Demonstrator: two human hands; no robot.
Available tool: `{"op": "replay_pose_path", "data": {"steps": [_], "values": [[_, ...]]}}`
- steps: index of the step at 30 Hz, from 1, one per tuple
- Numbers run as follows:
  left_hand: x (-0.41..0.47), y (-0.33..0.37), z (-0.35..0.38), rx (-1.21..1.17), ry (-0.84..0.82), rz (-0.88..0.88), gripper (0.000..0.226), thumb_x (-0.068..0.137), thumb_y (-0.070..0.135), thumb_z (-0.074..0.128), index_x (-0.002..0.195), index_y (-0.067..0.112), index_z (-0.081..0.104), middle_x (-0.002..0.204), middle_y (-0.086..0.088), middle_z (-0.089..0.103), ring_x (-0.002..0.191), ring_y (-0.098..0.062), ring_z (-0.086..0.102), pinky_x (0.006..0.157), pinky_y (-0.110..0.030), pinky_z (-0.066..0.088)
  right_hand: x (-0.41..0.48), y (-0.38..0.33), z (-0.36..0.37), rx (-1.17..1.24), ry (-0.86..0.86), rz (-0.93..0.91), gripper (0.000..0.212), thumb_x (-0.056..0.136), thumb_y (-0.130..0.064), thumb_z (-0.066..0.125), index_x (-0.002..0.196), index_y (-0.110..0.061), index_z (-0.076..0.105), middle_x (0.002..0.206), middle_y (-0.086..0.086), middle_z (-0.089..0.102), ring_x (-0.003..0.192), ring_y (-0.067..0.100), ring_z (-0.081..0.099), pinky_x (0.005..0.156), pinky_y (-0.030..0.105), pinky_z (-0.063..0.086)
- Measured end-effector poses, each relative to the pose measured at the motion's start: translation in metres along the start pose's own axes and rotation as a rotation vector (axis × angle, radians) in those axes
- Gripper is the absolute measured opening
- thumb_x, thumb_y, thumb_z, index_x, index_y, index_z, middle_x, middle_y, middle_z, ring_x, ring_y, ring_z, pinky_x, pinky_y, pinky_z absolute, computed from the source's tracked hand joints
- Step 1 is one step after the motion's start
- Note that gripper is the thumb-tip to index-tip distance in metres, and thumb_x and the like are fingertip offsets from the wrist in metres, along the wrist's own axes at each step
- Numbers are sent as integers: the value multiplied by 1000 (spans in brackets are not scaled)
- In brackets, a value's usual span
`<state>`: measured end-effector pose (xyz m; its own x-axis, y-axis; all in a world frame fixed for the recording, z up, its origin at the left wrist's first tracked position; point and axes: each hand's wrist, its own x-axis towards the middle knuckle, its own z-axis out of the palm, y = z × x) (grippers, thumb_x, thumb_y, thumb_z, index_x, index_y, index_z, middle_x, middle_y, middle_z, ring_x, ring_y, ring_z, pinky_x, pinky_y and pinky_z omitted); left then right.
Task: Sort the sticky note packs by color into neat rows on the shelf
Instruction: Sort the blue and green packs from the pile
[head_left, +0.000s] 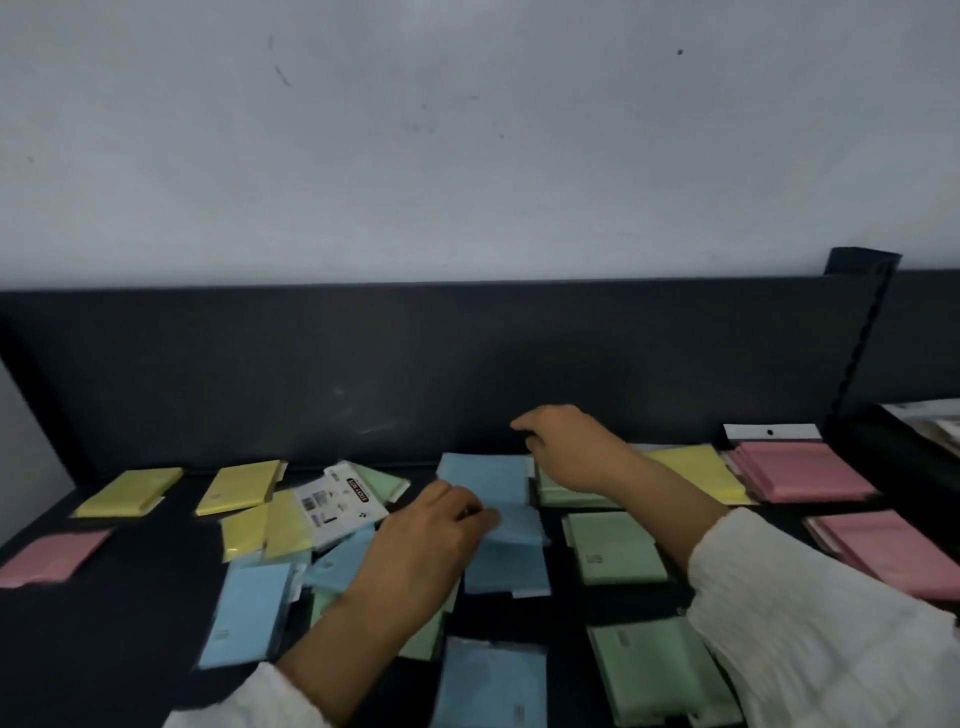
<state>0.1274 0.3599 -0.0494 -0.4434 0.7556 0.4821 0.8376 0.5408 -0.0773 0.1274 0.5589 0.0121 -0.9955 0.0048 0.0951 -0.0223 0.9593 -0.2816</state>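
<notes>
I see left grip (441, 525) pinching light-blue plastic-wrapped sticky note pack (511, 530), aligning blue row; right grip (566, 447) loosely curled, empty, hovering beyond it.

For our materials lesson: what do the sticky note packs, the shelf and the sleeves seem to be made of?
Sticky note packs: coloured paper, probably in clear plastic wrap, judging by the faint sheen and white header tabs. Shelf: likely painted metal, dark and matt, with a slotted upright. Sleeves: white woven fabric, textured and creased.

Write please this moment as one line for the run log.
left hand: on blue pack | right hand: above green pack, grip unclear | mixed pile: unsorted
</notes>
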Motion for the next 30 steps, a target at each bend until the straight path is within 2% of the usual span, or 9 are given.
{"op": "replay_pose_path", "data": {"steps": [2, 4, 5, 7, 14, 19, 24, 26, 30], "values": [[1, 2, 5, -19, -114, 4, 33, 75, 34, 44, 96, 28, 69, 85, 6, 63, 80, -14, 61, 43, -22, 48, -3, 2, 0, -2, 0, 2, 42, 97, -12, 39, 139, -16, 41, 142, 9, 44, 122, 27, 47, 102, 40, 43], [2, 3, 9, -41, -248, 7, 60, 76, 58, 25, 108, 26, 65, 105, 3, 60, 98, -16, 58, 63, -30, 53, -5, 2, 1, -15, -7, 0, 42, 97, -12, 38, 139, -15, 42, 140, 10, 45, 122, 28, 48, 102, 41, 42], [2, 3, 9, -45, -324, 12, 73, 73, 67, 18, 115, 25, 61, 114, 3, 56, 107, -16, 52, 73, -32, 52, -5, 2, 1, -22, -8, -4, 42, 97, -12, 38, 138, -15, 42, 140, 10, 46, 122, 28, 47, 102, 41, 42], [0, 1, 10, -60, -341, 39, 82, 70, 74, 16, 122, 26, 57, 121, 4, 52, 113, -16, 48, 82, -32, 49, -5, 0, 3, -22, -7, -9, 41, 97, -12, 38, 138, -15, 43, 140, 9, 46, 123, 27, 47, 103, 41, 41], [-24, -28, -13, -138, -174, -34, 61, 83, 61, 29, 120, 24, 61, 117, 6, 62, 105, -14, 57, 80, -27, 51, 2, -34, 12, -18, -29, -103, 41, 98, -17, 40, 139, -17, 42, 144, 4, 42, 128, 23, 43, 106, 33, 37], [-69, -80, -49, -37, -142, -158, 46, 84, 56, 34, 97, 30, 70, 94, 14, 68, 85, -7, 64, 59, -16, 49, 14, -84, 25, -11, -58, -162, 42, 97, -20, 45, 139, -17, 42, 144, 5, 42, 129, 23, 43, 107, 33, 36], [-121, -142, -71, -38, -180, -353, 63, 80, 66, 24, 115, 30, 62, 118, 12, 59, 108, -9, 55, 83, -27, 51, 28, -137, 49, -11, -106, -171, 40, 93, -24, 51, 133, -18, 49, 131, 5, 53, 114, 22, 53, 94, 33, 45], [-139, -164, -78, -30, -163, -359, 49, 88, 59, 38, 120, 29, 60, 122, 12, 58, 111, -8, 53, 89, -24, 46, 34, -156, 60, -3, -130, -165, 40, 93, -25, 50, 132, -19, 50, 130, 6, 55, 111, 21, 54, 89, 29, 46], [-177, -210, -90, -20, -152, -422, 40, 89, 48, 49, 122, 27, 59, 123, 11, 59, 113, -8, 52, 91, -19, 40, 49, -200, 81, -25, -149, -149, 43, 93, -25, 50, 136, -18, 46, 135, 5, 51, 117, 22, 52, 97, 35, 45]]}}
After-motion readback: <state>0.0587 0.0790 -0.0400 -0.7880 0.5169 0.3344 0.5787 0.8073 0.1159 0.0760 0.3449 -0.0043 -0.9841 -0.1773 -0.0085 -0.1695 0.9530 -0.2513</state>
